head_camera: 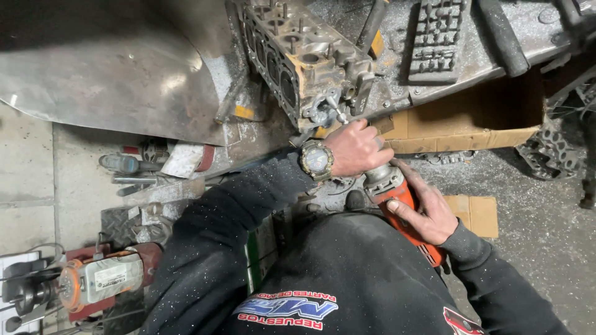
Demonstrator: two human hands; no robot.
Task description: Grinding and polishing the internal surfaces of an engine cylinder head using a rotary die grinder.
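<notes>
— What are your hands doing?

— My left hand point(355, 147) is wrapped tight around the grey front end of an orange power grinder point(397, 197), knuckles up, with my wristwatch point(316, 160) showing just behind it. My right hand point(427, 209) is closed around the orange body further back, thumb lying along the top.

— And where is the tool pointed?

— Its nose aims up at the near corner of the cylinder head point(298, 59), a rusty, grimy casting that lies tilted on the metal desk point(397, 74), close to the edge. I cannot tell whether the tip actually touches the casting; my left hand hides that spot.

— What else is around?

— Just right of the tool, an open cardboard box point(472, 121) sits under the edge of the desk, and a flat piece of cardboard point(475, 214) lies on the dusty floor near my right hand. A bent sheet of bare metal point(105, 74) fills the upper left. On the floor to my left lie some screwdrivers point(127, 166), and lower down a second orange-ended power tool point(99, 282). On the desk, a dark ribbed block point(437, 40) lies past the cylinder head.
</notes>
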